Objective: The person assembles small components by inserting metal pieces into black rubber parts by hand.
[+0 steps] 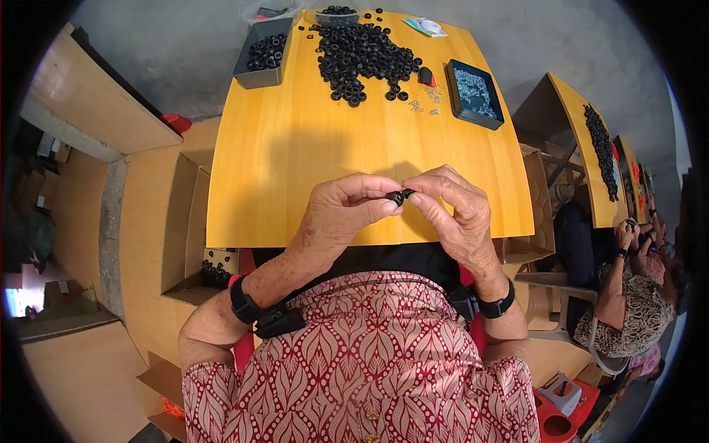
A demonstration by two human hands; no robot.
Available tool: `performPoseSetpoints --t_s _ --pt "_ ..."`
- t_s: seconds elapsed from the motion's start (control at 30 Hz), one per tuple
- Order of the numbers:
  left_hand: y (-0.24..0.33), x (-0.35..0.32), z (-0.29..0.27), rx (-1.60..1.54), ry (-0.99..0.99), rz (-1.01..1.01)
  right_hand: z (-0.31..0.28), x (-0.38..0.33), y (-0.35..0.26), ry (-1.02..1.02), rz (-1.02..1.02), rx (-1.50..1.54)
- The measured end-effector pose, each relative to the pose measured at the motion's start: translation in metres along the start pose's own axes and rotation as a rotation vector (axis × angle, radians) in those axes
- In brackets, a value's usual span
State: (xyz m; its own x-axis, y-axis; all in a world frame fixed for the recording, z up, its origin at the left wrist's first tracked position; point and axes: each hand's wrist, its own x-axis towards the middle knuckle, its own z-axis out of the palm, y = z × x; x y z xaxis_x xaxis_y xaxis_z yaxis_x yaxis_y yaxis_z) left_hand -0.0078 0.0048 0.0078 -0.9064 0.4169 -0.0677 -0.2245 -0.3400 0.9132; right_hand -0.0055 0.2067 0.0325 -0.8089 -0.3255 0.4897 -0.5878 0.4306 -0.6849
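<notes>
Nearest: your one patterned red-and-cream top [369, 347], cut off at the lower edge. Two dark wristbands [496, 302], one per wrist.

Two hands, over the table's near edge. Your left hand [341, 203] is closed to a thumb-and-finger pinch on one round black piece [396, 198]. Your right hand [458, 203] pinches one smaller black piece [408, 193], thumb against forefinger. The two pieces meet, or nearly; your fingertips cover much of both, so you cannot tell whether they are joined.

Left of the table, one cardboard box [179, 229]; loose black parts [216, 275] show inside, partly behind your forearm.

Farther across the table [258, 192]: three small clusters of metal bits [417, 106], too fine to count. Just beside them, one red-and-black object [427, 77], kind unclear. To the right, one dark tray [498, 118] of tiny pale bits, uncountable.

One large heap of black parts [362, 59], overlapping, well past counting. Left of it, one grey bin [258, 77] holding more. At the far edge, one clear tub [336, 20] with black parts, and one white-and-blue packet [426, 27].

Off right, a second table [583, 133] with a black row; at least two co-workers [628, 317], overlapping, partly lost toward the dark rim.
</notes>
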Motion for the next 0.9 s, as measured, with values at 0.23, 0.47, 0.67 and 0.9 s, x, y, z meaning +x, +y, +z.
performPoseSetpoints --t_s 0.23,0.47,0.67,0.9 --pt "0.001 -0.001 0.0 0.03 0.021 -0.024 0.003 0.002 -0.003 -0.009 -0.087 -0.104" --pt "-0.004 0.001 0.0 -0.03 0.034 -0.001 0.021 -0.005 0.001 0.097 -0.046 -0.071" --pt "-0.007 0.001 -0.002 0.019 0.104 0.028 0.029 -0.007 0.002 0.114 -0.053 -0.066" --pt "-0.013 0.003 -0.005 0.013 0.088 0.047 0.037 -0.01 0.006 0.144 -0.089 -0.171"
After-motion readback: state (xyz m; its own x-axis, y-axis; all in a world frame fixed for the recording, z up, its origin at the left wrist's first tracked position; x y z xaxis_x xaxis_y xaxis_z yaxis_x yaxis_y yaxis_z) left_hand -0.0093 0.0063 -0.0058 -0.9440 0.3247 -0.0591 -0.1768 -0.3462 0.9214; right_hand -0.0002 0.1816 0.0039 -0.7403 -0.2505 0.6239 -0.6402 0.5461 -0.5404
